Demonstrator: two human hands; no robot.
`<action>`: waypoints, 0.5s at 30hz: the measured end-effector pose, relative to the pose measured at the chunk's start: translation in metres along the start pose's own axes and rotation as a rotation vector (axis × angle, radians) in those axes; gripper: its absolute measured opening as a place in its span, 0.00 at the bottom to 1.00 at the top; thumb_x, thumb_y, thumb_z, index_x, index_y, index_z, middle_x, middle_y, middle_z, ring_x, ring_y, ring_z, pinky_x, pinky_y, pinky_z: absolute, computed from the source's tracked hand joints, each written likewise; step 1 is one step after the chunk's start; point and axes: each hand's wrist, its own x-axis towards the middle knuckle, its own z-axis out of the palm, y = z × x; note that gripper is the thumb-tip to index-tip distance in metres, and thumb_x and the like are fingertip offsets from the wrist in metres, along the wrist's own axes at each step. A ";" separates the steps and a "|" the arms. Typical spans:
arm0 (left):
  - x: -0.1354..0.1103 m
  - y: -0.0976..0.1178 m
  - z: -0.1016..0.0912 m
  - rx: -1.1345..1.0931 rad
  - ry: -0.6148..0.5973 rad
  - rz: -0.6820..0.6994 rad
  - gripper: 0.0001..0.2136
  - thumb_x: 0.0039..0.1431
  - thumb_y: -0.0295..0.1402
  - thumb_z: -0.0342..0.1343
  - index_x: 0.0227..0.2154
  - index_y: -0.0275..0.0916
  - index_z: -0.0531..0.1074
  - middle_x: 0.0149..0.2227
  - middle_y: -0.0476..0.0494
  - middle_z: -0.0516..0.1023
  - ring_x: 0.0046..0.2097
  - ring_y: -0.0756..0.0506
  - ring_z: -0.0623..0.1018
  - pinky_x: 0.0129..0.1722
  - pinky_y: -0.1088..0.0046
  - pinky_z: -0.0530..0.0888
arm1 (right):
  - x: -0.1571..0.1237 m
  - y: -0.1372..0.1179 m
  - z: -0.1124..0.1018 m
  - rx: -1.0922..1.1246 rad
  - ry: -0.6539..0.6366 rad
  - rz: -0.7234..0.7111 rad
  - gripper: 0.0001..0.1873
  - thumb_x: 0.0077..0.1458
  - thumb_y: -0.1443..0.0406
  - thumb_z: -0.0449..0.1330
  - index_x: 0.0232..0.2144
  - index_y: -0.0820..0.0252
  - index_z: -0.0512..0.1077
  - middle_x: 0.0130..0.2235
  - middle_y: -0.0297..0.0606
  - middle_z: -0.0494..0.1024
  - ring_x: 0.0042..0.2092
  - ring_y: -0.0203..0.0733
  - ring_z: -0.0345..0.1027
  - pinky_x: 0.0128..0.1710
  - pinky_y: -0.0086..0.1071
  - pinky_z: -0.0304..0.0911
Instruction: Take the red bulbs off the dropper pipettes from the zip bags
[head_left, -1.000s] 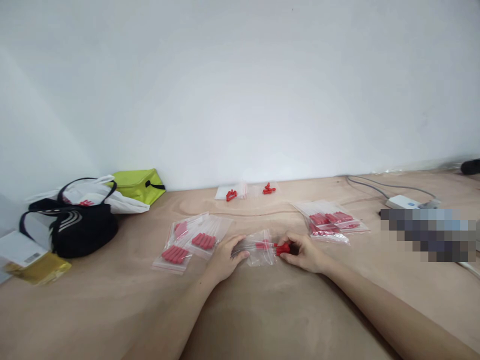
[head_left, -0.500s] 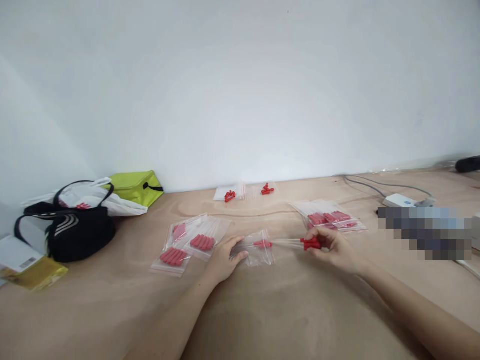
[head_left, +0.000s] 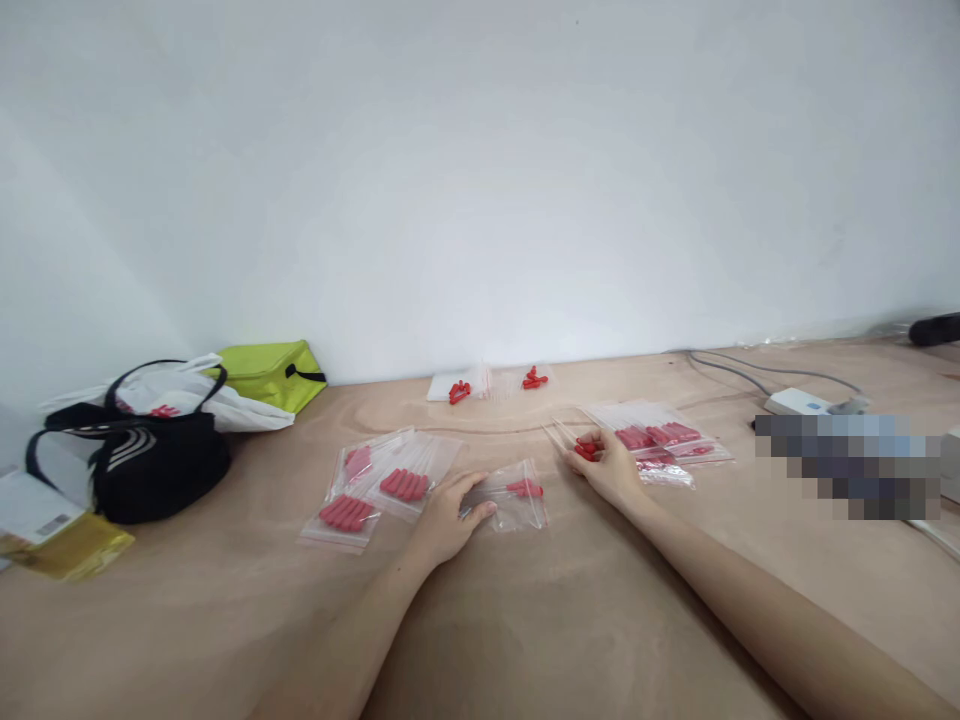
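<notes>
Tools with red handles [head_left: 587,450] sit gripped between your right hand's [head_left: 609,470] fingers, pale shafts [head_left: 556,434] pointing toward the wall [head_left: 525,200] and slightly left. Nearer you and leftward, a clear bag [head_left: 511,516] lies lengthwise left to right on the worktop [head_left: 510,620]. Your left hand [head_left: 448,512], closer to it, touches its left end, thumb and forefinger parted.

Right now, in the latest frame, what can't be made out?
All in the head view:
- Left end of the clear bag: covered by the left hand.
- Exact count of the red-handled tools: partly hidden by the right hand.
- Whatever lies under the pixelated patch: blurred out.
- Full shape of the black object: cut off by the right edge.
- Marking on the white packet: too small to read.
</notes>
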 end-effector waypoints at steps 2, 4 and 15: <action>0.000 -0.001 0.001 0.007 0.005 0.006 0.15 0.51 0.32 0.55 0.43 0.40 0.68 0.45 0.44 0.72 0.47 0.44 0.71 0.48 0.64 0.67 | 0.000 -0.002 0.002 -0.031 -0.020 -0.025 0.16 0.39 0.56 0.60 0.28 0.59 0.63 0.25 0.33 0.71 0.27 0.38 0.66 0.27 0.31 0.60; 0.000 -0.002 0.001 0.016 0.008 0.013 0.14 0.51 0.32 0.55 0.43 0.41 0.68 0.45 0.45 0.73 0.47 0.44 0.71 0.47 0.64 0.68 | -0.001 -0.005 0.002 -0.072 -0.034 -0.057 0.16 0.38 0.56 0.60 0.27 0.59 0.63 0.26 0.33 0.71 0.27 0.37 0.65 0.27 0.31 0.60; 0.001 0.000 0.001 0.035 -0.004 0.020 0.14 0.51 0.32 0.55 0.43 0.38 0.68 0.45 0.43 0.72 0.47 0.44 0.71 0.47 0.65 0.68 | -0.012 -0.019 -0.003 -0.355 -0.038 -0.162 0.11 0.45 0.58 0.57 0.29 0.59 0.66 0.32 0.39 0.71 0.31 0.39 0.65 0.30 0.31 0.57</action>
